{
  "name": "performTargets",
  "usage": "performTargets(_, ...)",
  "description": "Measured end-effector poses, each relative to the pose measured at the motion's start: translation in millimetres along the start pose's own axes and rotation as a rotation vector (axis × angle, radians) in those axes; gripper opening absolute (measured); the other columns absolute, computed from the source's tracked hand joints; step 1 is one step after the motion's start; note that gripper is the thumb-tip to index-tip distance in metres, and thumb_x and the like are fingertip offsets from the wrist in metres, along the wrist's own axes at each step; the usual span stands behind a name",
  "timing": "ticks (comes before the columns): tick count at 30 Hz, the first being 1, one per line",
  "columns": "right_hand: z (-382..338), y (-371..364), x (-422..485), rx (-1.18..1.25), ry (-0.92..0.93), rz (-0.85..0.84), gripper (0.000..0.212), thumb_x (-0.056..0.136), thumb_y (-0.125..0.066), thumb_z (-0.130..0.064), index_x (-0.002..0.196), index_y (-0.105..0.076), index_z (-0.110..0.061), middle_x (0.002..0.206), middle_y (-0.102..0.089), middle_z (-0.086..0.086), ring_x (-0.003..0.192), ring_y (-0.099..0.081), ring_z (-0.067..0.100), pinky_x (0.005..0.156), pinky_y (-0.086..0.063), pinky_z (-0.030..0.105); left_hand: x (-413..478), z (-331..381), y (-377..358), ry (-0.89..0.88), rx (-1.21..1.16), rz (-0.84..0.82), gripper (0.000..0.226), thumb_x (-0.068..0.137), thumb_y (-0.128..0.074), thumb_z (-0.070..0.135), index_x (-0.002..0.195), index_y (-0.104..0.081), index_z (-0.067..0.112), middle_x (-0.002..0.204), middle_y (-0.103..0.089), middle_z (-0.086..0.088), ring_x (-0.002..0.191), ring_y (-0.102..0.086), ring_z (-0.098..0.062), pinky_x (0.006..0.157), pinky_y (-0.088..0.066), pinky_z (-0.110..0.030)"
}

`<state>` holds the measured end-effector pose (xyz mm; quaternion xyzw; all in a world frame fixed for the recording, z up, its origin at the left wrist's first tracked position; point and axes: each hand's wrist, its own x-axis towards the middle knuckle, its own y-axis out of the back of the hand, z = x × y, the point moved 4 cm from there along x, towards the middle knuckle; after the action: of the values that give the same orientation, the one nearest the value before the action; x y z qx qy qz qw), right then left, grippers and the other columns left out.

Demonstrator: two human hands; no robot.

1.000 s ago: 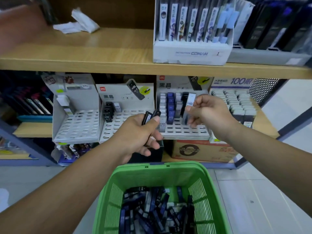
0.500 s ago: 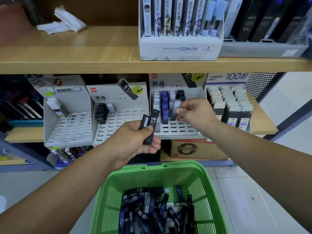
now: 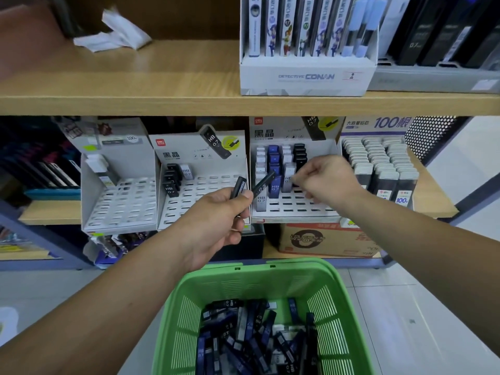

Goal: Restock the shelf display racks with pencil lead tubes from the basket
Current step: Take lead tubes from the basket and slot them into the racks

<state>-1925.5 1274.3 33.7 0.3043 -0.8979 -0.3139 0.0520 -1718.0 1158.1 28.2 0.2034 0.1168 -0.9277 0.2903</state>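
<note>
Tubes (image 3: 251,186), two black ones, sit pinched in the left hand (image 3: 216,223) before the right rack (image 3: 293,208); the right hand (image 3: 326,178), which held a tube a second ago, is now curled at the slots, seemingly empty; the basket (image 3: 189,307) remains well stocked.

Basket (image 3: 243,282) before shelf (image 3: 135,104); racks (image 3: 292,209) under it, side by side.

A wooden upper shelf (image 3: 167,101) spans a stationery shop's display unit, crumpled white paper (image 3: 115,37) lying on it at left. Below the shelf's right end, a black perforated metal panel (image 3: 430,136) stands beside a pale tiled floor (image 3: 422,315) under soft, even light.
</note>
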Motion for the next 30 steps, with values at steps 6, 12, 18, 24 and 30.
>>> performTargets(6,-16.0,10.4,-28.2,0.424,-0.124,-0.316,0.039,0.093,-0.073,-0.039,0.101,-0.070,0.000,0.075,-0.068,0.020,0.051,-0.055,0.023,0.043,-0.041,0.028,5.6,-1.6,-18.6,-0.079,0.156,-0.052,0.017,0.100,-0.068,0.027,0.116,-0.066,0.021,0.087,-0.053,0.000,0.070,-0.045,-0.012,0.053,-0.038,-0.024)
performTargets(12,-11.0,15.8,-36.4,0.615,-0.095,-0.416,0.016,0.089,-0.073,-0.004,0.105,-0.071,0.000,0.081,-0.071,0.017,0.060,-0.064,0.021,0.050,-0.054,0.027,10.1,-6.4,-38.6,-0.153,0.228,-0.064,0.018,0.099,-0.070,0.027,0.116,-0.066,0.027,0.086,-0.053,0.001,0.077,-0.045,-0.019,0.054,-0.038,-0.025)
performTargets(18,-13.1,47.8,-22.6,0.525,0.026,-0.150,0.007,0.095,-0.068,0.002,0.100,-0.064,0.000,0.074,-0.066,0.016,0.059,-0.064,0.023,0.056,-0.058,0.032,15.1,-8.9,-49.7,-0.130,0.184,0.002,0.021,0.107,-0.056,0.033,0.112,-0.063,0.013,0.079,-0.054,-0.003,0.058,-0.041,-0.013,0.045,-0.033,-0.022)
performTargets(24,-16.1,41.3,-23.4,0.567,-0.006,-0.139,0.019,0.094,-0.068,-0.002,0.110,-0.060,0.005,0.078,-0.064,0.021,0.058,-0.065,0.025,0.055,-0.057,0.035,19.5,-4.2,-59.7,-0.151,0.133,-0.004,0.021,0.106,-0.057,0.035,0.100,-0.055,0.015,0.068,-0.041,0.000,0.053,-0.025,-0.014,0.044,-0.021,-0.025)
performTargets(30,-24.0,41.5,-32.4,0.726,0.021,-0.415,0.032,0.101,-0.056,0.001,0.130,-0.062,-0.009,0.085,-0.064,0.019,0.069,-0.064,0.026,0.064,-0.057,0.037,14.0,-1.3,-64.0,0.062,-0.177,-0.127,0.033,0.106,-0.051,0.045,0.091,-0.050,0.017,0.063,-0.036,0.002,0.049,-0.025,-0.012,0.045,-0.011,-0.026)
